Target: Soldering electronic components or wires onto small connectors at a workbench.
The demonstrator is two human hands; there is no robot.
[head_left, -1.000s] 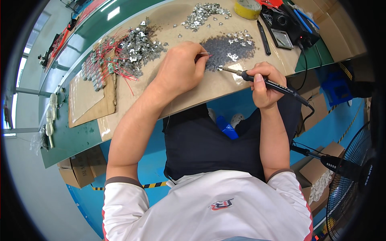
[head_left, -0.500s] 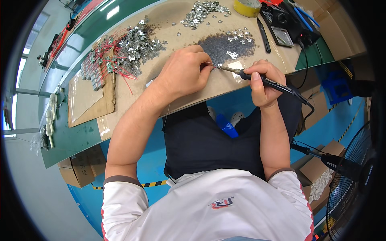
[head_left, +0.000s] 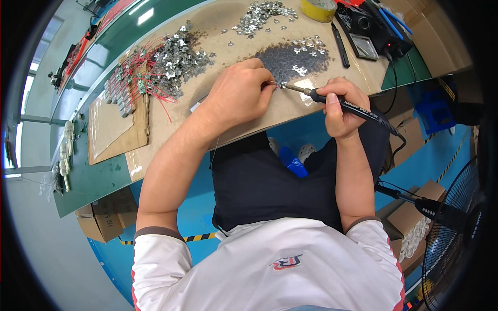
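My left hand is closed in a pinch over the brown board-covered bench. A thin silvery solder wire sticks out from its fingertips, and a length of it hangs below the wrist. My right hand grips a black soldering iron like a pen. Its metal tip points left at a small shiny metal part just beyond my left fingertips. Whether tip and part touch is too small to tell. Behind them lies a dark, scorched-looking patch with several small metal clips on it.
At the left is a heap of metal pieces with red wires. More loose clips lie at the back, near a yellow tape roll. A black soldering station and pen are at right; a fan stands beside me.
The soldering iron has shifted very slightly to the right, its tip easing away from my left fingertips. My left hand has barely moved.
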